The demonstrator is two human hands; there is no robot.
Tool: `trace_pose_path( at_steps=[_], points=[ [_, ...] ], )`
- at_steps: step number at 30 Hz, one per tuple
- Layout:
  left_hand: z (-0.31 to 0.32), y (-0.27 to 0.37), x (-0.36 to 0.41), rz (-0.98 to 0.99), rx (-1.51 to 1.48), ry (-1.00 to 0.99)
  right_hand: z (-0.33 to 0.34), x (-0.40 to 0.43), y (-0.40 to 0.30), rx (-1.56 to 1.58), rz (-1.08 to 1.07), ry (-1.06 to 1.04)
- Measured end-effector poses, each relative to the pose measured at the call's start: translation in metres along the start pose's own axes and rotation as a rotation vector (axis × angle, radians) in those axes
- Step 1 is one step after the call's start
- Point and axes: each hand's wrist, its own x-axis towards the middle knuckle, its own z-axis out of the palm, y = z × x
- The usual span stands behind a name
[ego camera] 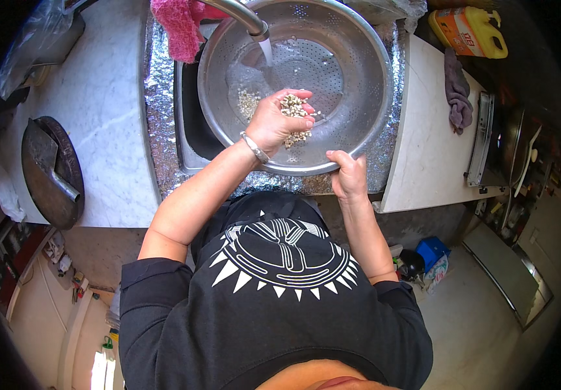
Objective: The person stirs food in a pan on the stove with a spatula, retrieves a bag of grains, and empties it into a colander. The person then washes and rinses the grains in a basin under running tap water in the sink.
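Observation:
A large perforated stainless-steel colander (pixel 364 92) sits over the sink (pixel 193 165) in front of me. My left hand (pixel 270 123), with a metal bangle at the wrist, is inside it, cupped around a portion of small pale grains (pixel 292 105); their exact kind is unclear. More grains lie below that hand and on the colander's left side. My right hand (pixel 349 176) grips the near rim, thumb on top. From the curved metal faucet (pixel 247 18), a stream of water (pixel 266 52) runs into the colander beyond my left hand.
A pink cloth (pixel 177 29) hangs beside the faucet. Left, a metal spatula (pixel 49 161) rests on a dark round lid or pan (pixel 68 146) on the marble counter (pixel 110 117). Right are a purple-grey cloth (pixel 457 92), a yellow detergent jug (pixel 470 33) and a stove (pixel 483 141).

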Motion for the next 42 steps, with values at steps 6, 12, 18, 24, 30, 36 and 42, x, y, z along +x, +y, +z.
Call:
trace_pose_path(
  at_steps=[6, 12, 18, 24, 30, 36, 42],
  points=[
    [-0.041, 0.019, 0.027, 0.553, 1.214, 0.225, 0.000, 0.007, 0.002, -0.009, -0.047, 0.036],
    [-0.040, 0.047, 0.083, 0.168, 0.701, 0.450, -0.001, 0.019, -0.001, -0.099, -0.128, 0.076],
    [-0.027, 0.048, 0.097, 0.112, 0.449, 0.104, -0.009, 0.036, -0.003, -0.026, -0.139, 0.133],
    [-0.047, 0.065, 0.060, 0.403, 1.413, -0.013, -0.027, 0.040, 0.004, 0.002, -0.171, 0.191],
    [-0.147, 0.006, 0.018, 0.465, 1.086, 0.640, -0.047, 0.027, 0.006, 0.071, -0.139, 0.208],
    [-0.209, -0.077, 0.029, -0.216, 0.750, 0.951, -0.057, 0.012, -0.006, 0.010, -0.105, 0.262],
    [-0.220, -0.091, 0.038, 0.012, 0.696, 0.972, -0.071, -0.007, -0.006, 0.070, -0.091, 0.311]
  ],
)
